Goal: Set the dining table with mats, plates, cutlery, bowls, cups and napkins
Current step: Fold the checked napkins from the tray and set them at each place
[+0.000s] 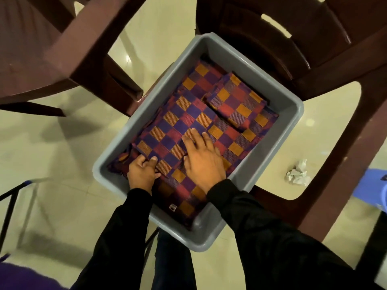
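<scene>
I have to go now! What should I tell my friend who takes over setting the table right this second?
Left hand: grips the near-left edge of the top checked purple, red and orange cloth mat.
Right hand: lies flat on that same mat, fingers straight.
Where things are: the mats lie stacked in the grey plastic tub on the floor between dark brown chairs; a smaller folded checked cloth sits on top at the far side.
Done: nothing seen laid out yet.
Left: lift the mats out, then plates, cutlery, bowls, cups, napkins; none of those are in view.
</scene>
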